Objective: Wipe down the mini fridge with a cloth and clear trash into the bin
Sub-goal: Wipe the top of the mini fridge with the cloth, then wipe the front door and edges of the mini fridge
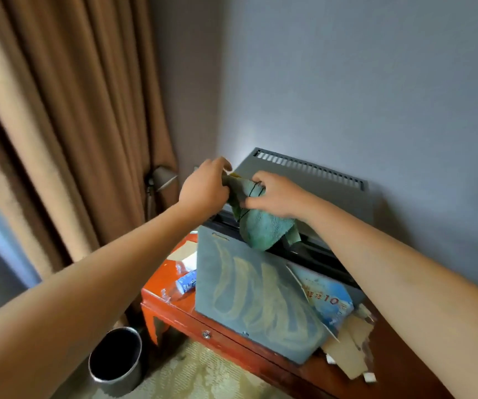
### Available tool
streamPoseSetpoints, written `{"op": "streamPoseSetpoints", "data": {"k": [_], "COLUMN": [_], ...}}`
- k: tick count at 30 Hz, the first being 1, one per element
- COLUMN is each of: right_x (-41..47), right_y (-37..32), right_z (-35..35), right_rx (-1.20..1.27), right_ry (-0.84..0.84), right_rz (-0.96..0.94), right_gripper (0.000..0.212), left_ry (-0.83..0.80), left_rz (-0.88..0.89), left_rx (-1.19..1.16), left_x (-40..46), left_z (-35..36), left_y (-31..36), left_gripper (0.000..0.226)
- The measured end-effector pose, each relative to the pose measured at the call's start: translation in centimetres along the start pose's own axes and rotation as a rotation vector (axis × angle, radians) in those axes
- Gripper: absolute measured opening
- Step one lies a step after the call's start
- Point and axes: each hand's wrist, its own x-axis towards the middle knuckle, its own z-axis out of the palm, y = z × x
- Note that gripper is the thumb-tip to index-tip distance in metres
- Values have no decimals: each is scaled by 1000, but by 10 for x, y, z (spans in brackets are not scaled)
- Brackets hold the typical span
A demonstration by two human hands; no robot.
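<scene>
A grey mini fridge (332, 194) stands on an orange-red table against the wall, its dusty door (249, 295) swung open toward me. Both hands hold a green cloth (263, 228) above the fridge's front top edge. My left hand (206, 187) pinches the cloth's upper corner. My right hand (278, 195) grips the bunched cloth, whose lower part hangs over the door gap. Trash lies on the table: a blue wrapper (187, 282), clear plastic bits (171, 293), torn cardboard (350, 349) and a blue printed carton (328, 298). A round metal bin (116, 361) stands on the floor at lower left.
The orange-red table (174, 315) has a drawer knob on its front. Brown curtains (67, 125) hang at the left, with a floor lamp (161, 180) beside them. A blue-grey wall is behind the fridge. Patterned carpet (203, 375) covers the floor.
</scene>
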Motion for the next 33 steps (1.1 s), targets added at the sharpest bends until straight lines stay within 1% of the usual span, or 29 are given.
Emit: {"op": "streamPoseSetpoints", "data": {"k": [1, 2, 4, 5, 7, 8, 9, 11, 13, 15, 16, 18, 21, 23, 24, 26, 29, 31, 33], "right_x": [2, 3, 0, -3, -13, -19, -27, -45, -63, -79, -85, -94, -109, -115, -115, -110, -96, -81, -68], "right_y": [-5, -10, -16, -18, -23, -26, -28, -32, -31, -23, -18, -7, 9, 20, 25, 35, 57, 76, 97], "right_z": [3, 7, 13, 15, 19, 21, 24, 32, 42, 49, 50, 50, 50, 47, 44, 34, 17, 9, 5], "right_rx": [7, 13, 7, -20, -123, -185, -233, -276, -296, -266, -234, -184, -170, -89, -47, 20, 157, 177, 129], "right_ry": [-19, -29, -13, 7, 57, 90, 116, 128, 88, -14, -82, -204, -386, -505, -522, -461, -263, -120, -44], "right_rz": [-28, -56, -110, -137, -210, -261, -320, -457, -585, -640, -652, -668, -635, -584, -582, -620, -570, -493, -418], "right_gripper": [77, 70, 44, 38, 38, 41, 44, 46, 43, 49, 54, 64, 70, 66, 59, 41, 21, 15, 13], "left_ry": [47, 100, 222, 298, 412, 418, 394, 337, 381, 473, 521, 621, 685, 687, 689, 684, 634, 582, 541], "left_rz": [-74, -150, -299, -366, -507, -578, -638, -690, -738, -804, -822, -846, -896, -905, -906, -931, -1017, -1069, -1108], "left_rx": [-52, -132, -364, -477, -666, -767, -867, -1036, -1188, -1281, -1306, -1332, -1267, -1244, -1247, -1248, -1235, -1258, -1249], "left_x": [-9, -20, -46, -61, -87, -97, -107, -124, -140, -158, -166, -180, -195, -201, -203, -207, -214, -218, -222], "left_z": [-2, -2, -1, 2, 10, 16, 23, 35, 45, 56, 61, 73, 92, 105, 111, 123, 147, 165, 182], "left_y": [-4, -5, 0, 6, 23, 32, 41, 57, 66, 69, 69, 70, 71, 72, 72, 76, 82, 88, 94], "left_gripper": [46, 51, 55, 53, 45, 43, 42, 47, 56, 65, 65, 59, 47, 38, 34, 29, 30, 29, 32]}}
